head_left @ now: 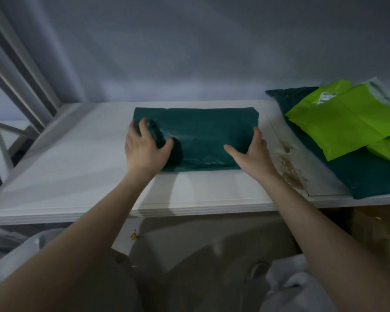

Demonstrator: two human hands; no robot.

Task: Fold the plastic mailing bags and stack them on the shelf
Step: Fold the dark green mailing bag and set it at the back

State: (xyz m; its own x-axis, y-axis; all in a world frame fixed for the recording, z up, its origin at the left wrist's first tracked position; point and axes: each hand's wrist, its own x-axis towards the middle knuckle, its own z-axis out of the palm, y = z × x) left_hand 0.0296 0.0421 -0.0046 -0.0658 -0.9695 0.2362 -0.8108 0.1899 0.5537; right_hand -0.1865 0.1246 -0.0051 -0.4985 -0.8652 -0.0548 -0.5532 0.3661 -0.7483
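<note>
The picture is dim, with a cold blue-grey tone on the wall [200, 52] and on the shelf [77, 158]. Soft shadows of both arms fall on the front part of the shelf, so the light seems to come from behind or above the person. A weak shine lies on the dark green bag [203, 136]. The lime bags [347, 118] are the brightest spot. The left hand [144, 147] is a little blurred by motion. The wide lens bends straight lines near the edges, and the frame bars [16, 70] at the left look soft. The space under the shelf is dark and unclear.
</note>
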